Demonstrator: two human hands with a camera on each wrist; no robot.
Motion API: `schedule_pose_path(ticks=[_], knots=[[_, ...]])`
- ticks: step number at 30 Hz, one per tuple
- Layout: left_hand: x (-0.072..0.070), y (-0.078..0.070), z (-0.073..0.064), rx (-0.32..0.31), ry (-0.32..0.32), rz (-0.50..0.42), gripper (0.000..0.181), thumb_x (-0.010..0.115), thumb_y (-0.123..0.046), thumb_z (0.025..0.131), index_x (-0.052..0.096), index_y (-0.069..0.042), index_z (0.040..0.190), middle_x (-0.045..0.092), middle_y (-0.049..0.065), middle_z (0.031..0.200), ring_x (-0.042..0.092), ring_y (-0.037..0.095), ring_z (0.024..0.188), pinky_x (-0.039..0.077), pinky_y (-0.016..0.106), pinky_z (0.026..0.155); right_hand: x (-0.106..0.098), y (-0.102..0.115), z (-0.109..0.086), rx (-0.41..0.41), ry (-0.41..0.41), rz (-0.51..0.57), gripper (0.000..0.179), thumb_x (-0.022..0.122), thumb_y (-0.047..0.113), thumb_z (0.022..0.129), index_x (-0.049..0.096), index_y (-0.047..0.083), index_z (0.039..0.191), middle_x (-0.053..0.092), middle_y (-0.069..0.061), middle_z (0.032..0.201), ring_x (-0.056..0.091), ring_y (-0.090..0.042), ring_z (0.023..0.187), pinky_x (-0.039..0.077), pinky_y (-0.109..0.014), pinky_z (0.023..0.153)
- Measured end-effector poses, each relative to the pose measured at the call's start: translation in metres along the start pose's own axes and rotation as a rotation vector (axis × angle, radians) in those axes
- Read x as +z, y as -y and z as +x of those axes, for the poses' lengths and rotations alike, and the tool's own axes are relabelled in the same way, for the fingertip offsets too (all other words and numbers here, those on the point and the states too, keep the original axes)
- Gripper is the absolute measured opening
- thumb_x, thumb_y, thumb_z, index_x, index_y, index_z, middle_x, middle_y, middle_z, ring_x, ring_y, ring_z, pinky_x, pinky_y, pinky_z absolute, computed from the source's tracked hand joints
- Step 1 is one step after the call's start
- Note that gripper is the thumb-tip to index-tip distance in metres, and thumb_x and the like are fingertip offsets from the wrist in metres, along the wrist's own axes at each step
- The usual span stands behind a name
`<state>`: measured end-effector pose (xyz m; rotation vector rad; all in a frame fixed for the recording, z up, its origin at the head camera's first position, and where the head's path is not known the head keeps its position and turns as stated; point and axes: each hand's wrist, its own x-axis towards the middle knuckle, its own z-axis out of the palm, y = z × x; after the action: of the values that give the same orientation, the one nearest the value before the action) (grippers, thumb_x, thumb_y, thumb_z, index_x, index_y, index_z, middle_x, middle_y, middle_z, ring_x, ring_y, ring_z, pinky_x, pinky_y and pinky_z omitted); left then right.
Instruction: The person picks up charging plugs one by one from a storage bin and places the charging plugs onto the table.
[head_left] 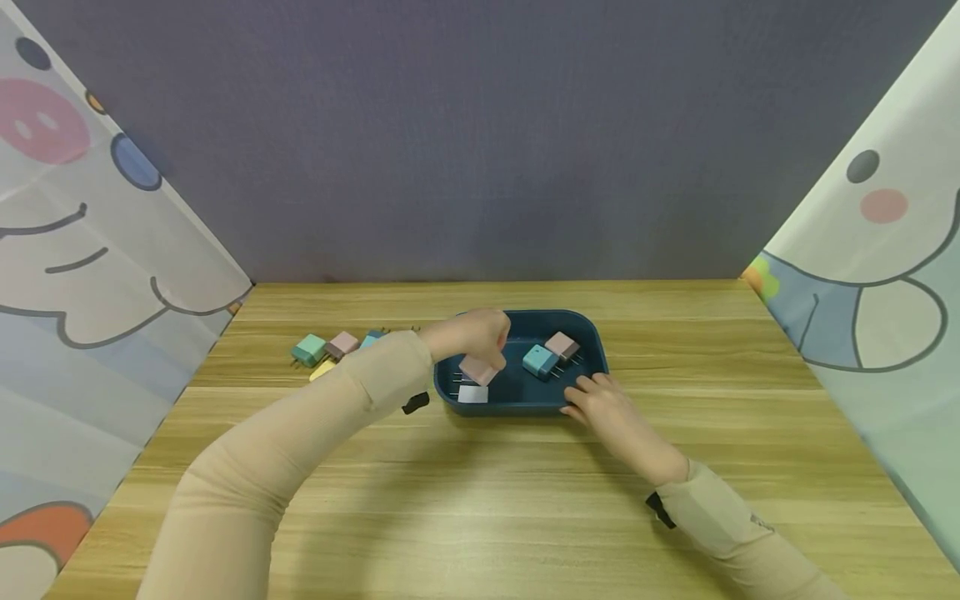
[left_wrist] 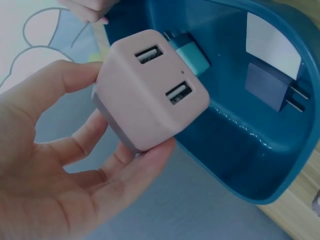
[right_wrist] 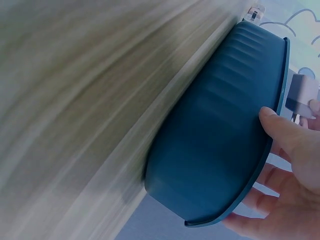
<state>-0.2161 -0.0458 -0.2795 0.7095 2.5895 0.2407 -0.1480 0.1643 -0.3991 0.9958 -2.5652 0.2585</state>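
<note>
A pink USB charger (left_wrist: 150,90) with two ports is pinched between the thumb and fingers of my left hand (head_left: 474,333). That hand is above the left part of a dark blue tray (head_left: 517,409). Inside the tray lie a white charger (head_left: 473,394), a purple-grey charger (left_wrist: 267,86) partly hidden in the head view, a teal charger (head_left: 540,361) and another pink charger (head_left: 562,345). My right hand (head_left: 611,417) grips the tray's front right rim, thumb on the outer wall (right_wrist: 215,125) in the right wrist view.
Left of the tray, on the wooden table (head_left: 480,500), are a green charger (head_left: 308,350), a pink charger (head_left: 342,344), a yellow charger (head_left: 322,370) and a blue one (head_left: 372,337), some partly behind my left sleeve. A grey panel (head_left: 480,150) stands at the back.
</note>
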Motion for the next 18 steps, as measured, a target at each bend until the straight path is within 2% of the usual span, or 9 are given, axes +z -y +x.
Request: schedule_pose_path(ticks=[7,18], knots=[[0.001,0.005,-0.013,0.004,-0.014,0.004,0.012,0.065,-0.012,0.076,0.055,-0.007,0.076,0.054,0.003,0.080,0.049,0.016,0.070,0.041,0.025,0.058,0.000,0.000,0.000,0.000,0.002,0.002,0.013,0.069,0.017,0.075,0.061,0.009,0.076,0.047,0.000,0.068,0.035,-0.016,0.063,0.037,-0.031,0.060],[-0.005,0.018,-0.034,0.020,-0.067,-0.071,0.012,0.064,-0.009,0.077,0.053,-0.007,0.075,0.051,0.006,0.079,0.044,0.016,0.065,0.037,0.026,0.056,-0.001,0.000,0.000,0.000,0.014,0.006,0.011,0.068,0.018,0.077,0.061,0.010,0.077,0.047,0.001,0.069,0.035,-0.016,0.064,0.037,-0.031,0.061]])
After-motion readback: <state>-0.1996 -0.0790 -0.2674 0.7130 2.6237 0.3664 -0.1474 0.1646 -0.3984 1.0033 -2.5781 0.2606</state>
